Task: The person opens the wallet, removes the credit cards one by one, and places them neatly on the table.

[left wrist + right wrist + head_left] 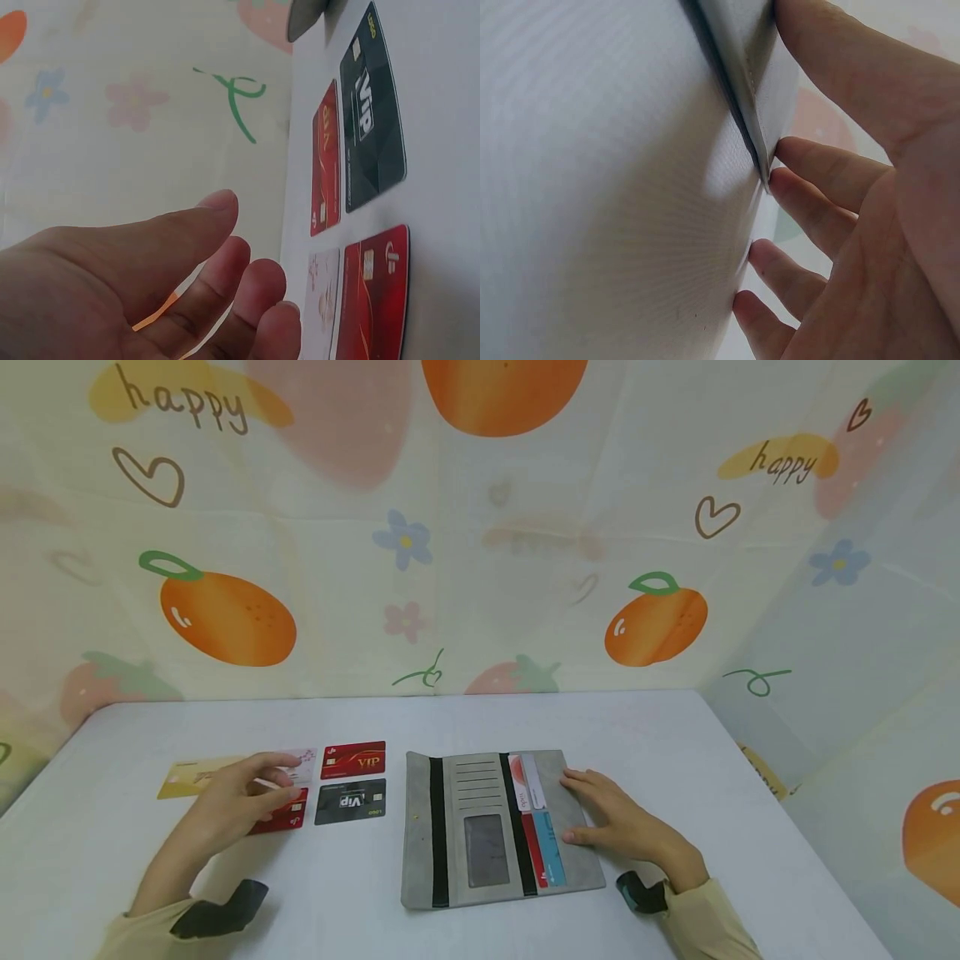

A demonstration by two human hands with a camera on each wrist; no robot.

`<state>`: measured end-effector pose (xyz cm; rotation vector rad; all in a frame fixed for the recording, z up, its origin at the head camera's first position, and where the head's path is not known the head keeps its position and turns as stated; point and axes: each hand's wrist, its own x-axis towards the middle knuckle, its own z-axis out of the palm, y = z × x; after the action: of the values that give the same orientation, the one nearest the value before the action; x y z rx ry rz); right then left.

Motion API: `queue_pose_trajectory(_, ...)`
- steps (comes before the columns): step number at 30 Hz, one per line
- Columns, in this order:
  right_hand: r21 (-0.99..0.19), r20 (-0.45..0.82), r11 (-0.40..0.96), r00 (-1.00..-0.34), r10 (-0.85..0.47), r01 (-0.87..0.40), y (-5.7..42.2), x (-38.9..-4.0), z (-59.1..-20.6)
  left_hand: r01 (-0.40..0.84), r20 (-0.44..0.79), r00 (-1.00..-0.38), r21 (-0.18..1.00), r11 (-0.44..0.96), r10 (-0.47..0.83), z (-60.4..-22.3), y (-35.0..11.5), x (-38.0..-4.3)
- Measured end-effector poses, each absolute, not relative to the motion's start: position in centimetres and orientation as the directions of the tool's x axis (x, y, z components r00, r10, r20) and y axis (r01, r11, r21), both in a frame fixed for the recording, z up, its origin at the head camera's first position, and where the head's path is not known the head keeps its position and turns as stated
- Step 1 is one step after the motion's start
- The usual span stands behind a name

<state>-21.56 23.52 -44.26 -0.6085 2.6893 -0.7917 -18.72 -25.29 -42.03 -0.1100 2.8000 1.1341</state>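
Note:
My left hand (pixel 236 793) hovers over the cards on the left with its fingers loosely bent and nothing between them. Beneath it lie a gold card (pixel 187 779), a pale pink card (pixel 306 765) and a red card (pixel 291 815), partly hidden by the hand. A red VIP card (pixel 354 761) and a black VIP card (pixel 350 802) lie just to their right. My right hand (pixel 630 827) rests its spread fingertips along the right side of an opened grey wallet (pixel 461 802). A red card (pixel 536 852) and a blue card (pixel 550 850) show in the wallet's right pockets.
Other pale cards (pixel 527 781) fill the upper right pockets of the wallet. Everything lies on a white table (pixel 465 722). A fruit-patterned cloth (pixel 495 568) hangs behind it and along the right side.

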Motion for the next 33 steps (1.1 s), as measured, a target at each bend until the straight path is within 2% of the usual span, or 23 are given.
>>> queue_pose_trajectory(9,-0.558,-0.135,0.766,-0.876,-0.463,-0.319,23.5,-21.5,-44.3,-0.096,-0.124,-0.992,0.701,0.707,-0.013,-41.6,-23.8,-18.6)
queue_pose_trajectory(17,-0.565,-0.142,0.764,-0.875,-0.463,-0.313,23.4,-21.5,-44.2,-0.037,-0.11,-0.991,0.751,0.659,0.069,-41.2,-21.8,-18.2)
queue_pose_trajectory(29,-0.563,-0.132,0.76,-0.873,-0.47,-0.324,23.5,-21.5,-44.3,0.071,-0.04,-0.988,0.75,0.657,0.152,-41.1,-19.5,-17.9)
queue_pose_trajectory(33,-0.563,-0.133,0.761,-0.873,-0.469,-0.322,23.5,-21.5,-44.3,0.065,-0.049,-0.987,0.755,0.653,0.155,-41.1,-18.6,-18.0)
